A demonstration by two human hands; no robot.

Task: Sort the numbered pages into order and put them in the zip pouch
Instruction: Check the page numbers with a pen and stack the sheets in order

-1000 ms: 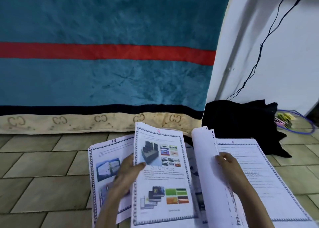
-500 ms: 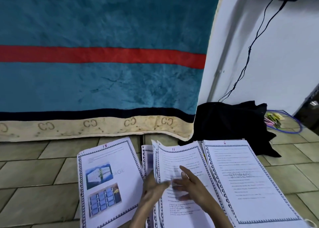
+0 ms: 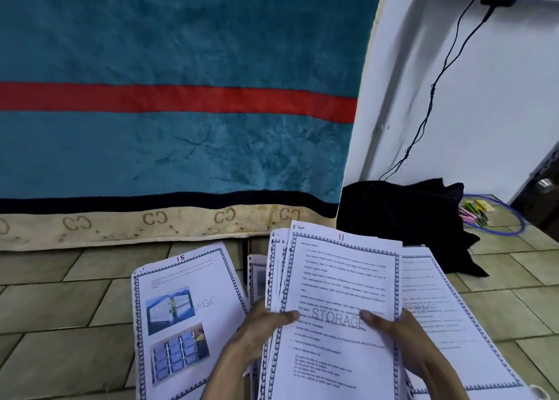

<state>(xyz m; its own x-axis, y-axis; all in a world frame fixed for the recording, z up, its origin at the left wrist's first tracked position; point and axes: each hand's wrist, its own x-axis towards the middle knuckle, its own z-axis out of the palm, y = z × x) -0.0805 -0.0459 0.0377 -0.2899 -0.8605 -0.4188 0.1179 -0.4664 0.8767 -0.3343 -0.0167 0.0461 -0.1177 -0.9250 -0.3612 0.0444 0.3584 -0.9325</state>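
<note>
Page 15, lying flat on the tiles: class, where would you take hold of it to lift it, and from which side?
Take page 15 at its left long edge, coming in from the left. It lies flat on the floor, and that edge is bare over the tiles. Its right edge sits beside the left hand and the held stack, so that side is crowded.

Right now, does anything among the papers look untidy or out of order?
Yes. The stack gripped by the left hand and right hand is fanned, its left edges uneven. Its top sheet is numbered 11, while page 15 lies apart on the floor tiles, so sorting looks unfinished. No zip pouch is visible.
</note>
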